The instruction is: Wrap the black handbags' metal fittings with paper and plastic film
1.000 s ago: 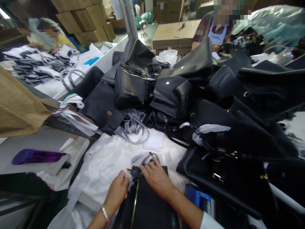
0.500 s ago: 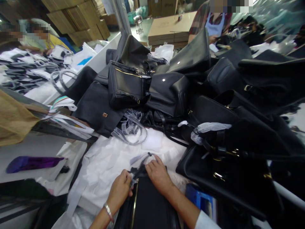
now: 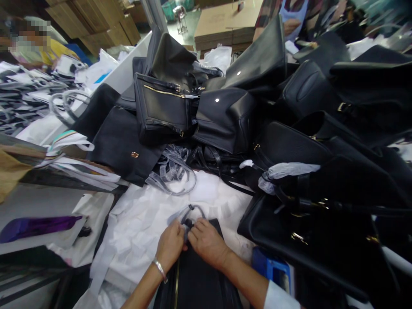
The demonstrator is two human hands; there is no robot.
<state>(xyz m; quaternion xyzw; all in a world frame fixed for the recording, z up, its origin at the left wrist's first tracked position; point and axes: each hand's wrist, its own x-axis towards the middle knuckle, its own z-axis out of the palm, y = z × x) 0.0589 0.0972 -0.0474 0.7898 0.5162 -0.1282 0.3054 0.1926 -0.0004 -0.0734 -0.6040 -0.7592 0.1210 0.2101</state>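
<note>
A black bag (image 3: 206, 279) with a gold zipper (image 3: 177, 279) along its left part lies in front of me at the bottom. At its far end my left hand (image 3: 171, 243) is closed on a dark strap (image 3: 189, 223) that has clear plastic about it. My right hand (image 3: 207, 243) is closed on the same strap, its knuckles nearly touching the left hand. Beyond the fingers, a thin grey loop (image 3: 200, 209) of the strap sticks up. The fingertips and the exact spot they grip are mostly hidden.
White wrapping sheets (image 3: 138, 227) lie under the bag. Plastic-wrapped straps (image 3: 175, 171) and several black bags (image 3: 225, 122) are heaped beyond, with a large black bag (image 3: 309, 244) on the right. A blue plastic thing (image 3: 278, 272) stands at lower right. People work farther back.
Both hands have come closer together at the bag's far end, the left moving right and the right drawing slightly nearer and left. The view has shifted a little.
</note>
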